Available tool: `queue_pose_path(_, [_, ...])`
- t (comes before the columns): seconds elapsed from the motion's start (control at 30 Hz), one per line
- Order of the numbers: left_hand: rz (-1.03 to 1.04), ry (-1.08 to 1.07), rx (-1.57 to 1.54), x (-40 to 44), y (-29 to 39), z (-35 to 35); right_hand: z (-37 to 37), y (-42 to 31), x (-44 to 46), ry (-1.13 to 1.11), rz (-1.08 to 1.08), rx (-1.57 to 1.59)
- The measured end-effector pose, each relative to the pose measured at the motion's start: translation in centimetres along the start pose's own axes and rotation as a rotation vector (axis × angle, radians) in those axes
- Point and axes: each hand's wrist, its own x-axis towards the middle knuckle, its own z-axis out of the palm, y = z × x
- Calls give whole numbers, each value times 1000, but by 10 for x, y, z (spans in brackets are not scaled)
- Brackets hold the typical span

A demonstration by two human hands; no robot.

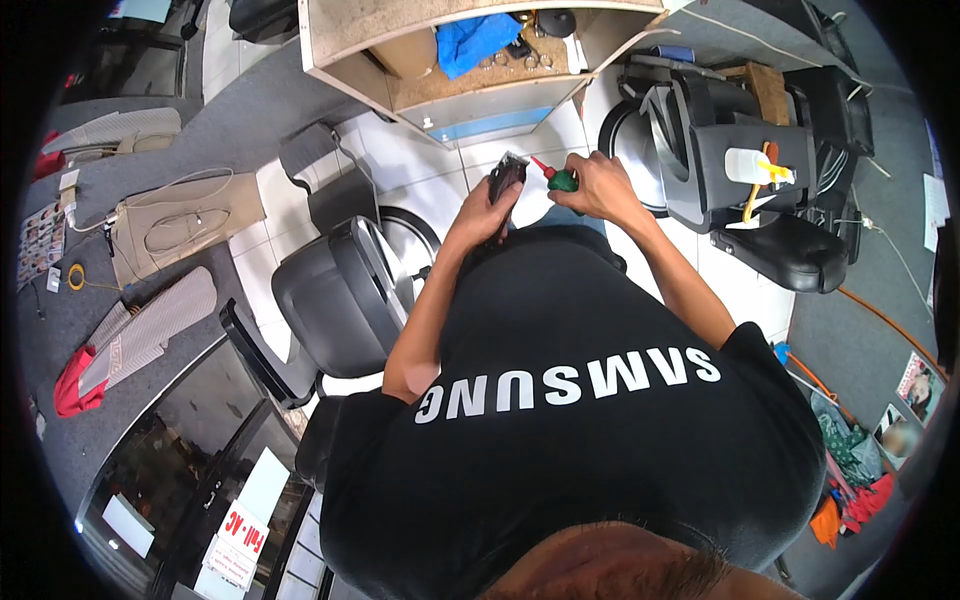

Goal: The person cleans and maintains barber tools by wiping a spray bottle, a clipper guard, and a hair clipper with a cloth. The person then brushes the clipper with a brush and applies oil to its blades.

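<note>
My left hand [484, 212] is closed around a dark hair clipper [508, 180], its metal blade end pointing up and away from me. In my right hand [600, 188] is a small green squeeze bottle [563, 181], gripped between the fingers. Its thin red nozzle [542, 167] points toward the clipper's blade, close beside it; whether the two touch I cannot tell. Both hands are in front of my black shirt [570, 290], above the white tiled floor.
An open wooden cabinet [460, 95] ahead holds a blue cloth [476, 44] and scissors [530, 62]. A black salon chair [330, 290] stands at left. On the right, another chair [745, 140] bears a white bottle [745, 166]. Cardboard [185, 225] with a cable lies far left.
</note>
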Motion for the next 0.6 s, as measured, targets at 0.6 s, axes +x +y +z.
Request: queue_pose_path(0.6, [16,34,-28,-23,16,-1,-335,-67,175,862,-258,128])
